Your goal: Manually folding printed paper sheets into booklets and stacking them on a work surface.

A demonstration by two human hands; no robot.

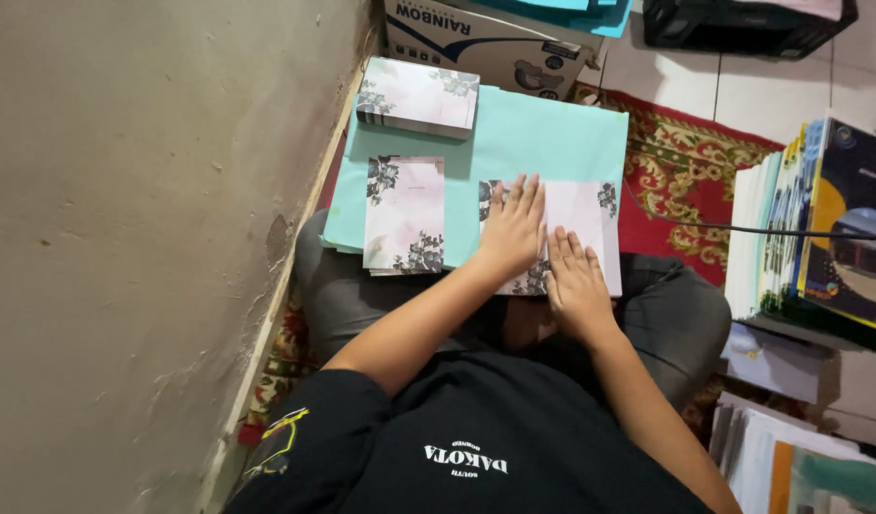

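Observation:
A pale pink card with dark flower corners (581, 214) lies on a stack of mint green paper sheets (543, 133) across my lap. My left hand (514, 228) presses flat on the card's left half, fingers together. My right hand (576, 281) lies flat on the card's lower middle, fingers stretched. Left of them sits a small pile of the same flowered cards (406, 214). A thicker stack of these cards (417, 95) rests at the far left corner of the green sheets.
A plaster wall (143, 238) runs close along the left. A cardboard box (486, 43) stands beyond the sheets. A red patterned rug (690, 171) with a black cable (743, 228) across it lies to the right, beside upright stacks of printed books (819, 219).

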